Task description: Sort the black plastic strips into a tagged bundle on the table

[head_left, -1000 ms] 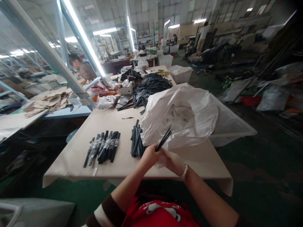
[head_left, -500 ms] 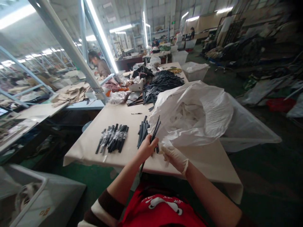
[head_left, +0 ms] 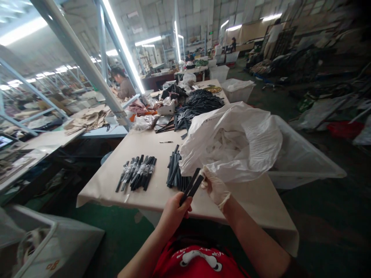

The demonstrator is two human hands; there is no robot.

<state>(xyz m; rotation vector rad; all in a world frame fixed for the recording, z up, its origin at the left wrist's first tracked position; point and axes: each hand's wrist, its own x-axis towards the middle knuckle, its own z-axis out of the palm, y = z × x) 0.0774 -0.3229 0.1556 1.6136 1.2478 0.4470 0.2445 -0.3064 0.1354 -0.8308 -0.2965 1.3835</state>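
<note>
My bare left hand (head_left: pixel 175 210) is closed around a few flat black strips (head_left: pixel 193 186), which slant up and to the right over the table's front edge. My right hand (head_left: pixel 216 190), in a pale thin glove, has its fingers pinched beside the upper ends of these strips. What lies between its fingertips is too small to make out. Just behind the hands is a loose pile of black strips (head_left: pixel 174 170), partly tucked against a big white plastic bag (head_left: pixel 199 143) with crumpled white material inside. Further left are bundles of black strips (head_left: pixel 139 172) with clear wrapping round their middles.
A pen (head_left: pixel 166 142) lies on the cloth-covered table (head_left: pixel 107 179). Farther back is a large heap of black strips (head_left: pixel 199 103) beside clear plastic packets (head_left: pixel 145 121). A grey bin (head_left: pixel 66 243) stands low at left. A person (head_left: pixel 123 85) sits beyond the metal post (head_left: pixel 81 58).
My left hand has drawn down toward me with the strips, which now lean further right. My gloved hand has risen slightly to their upper ends.
</note>
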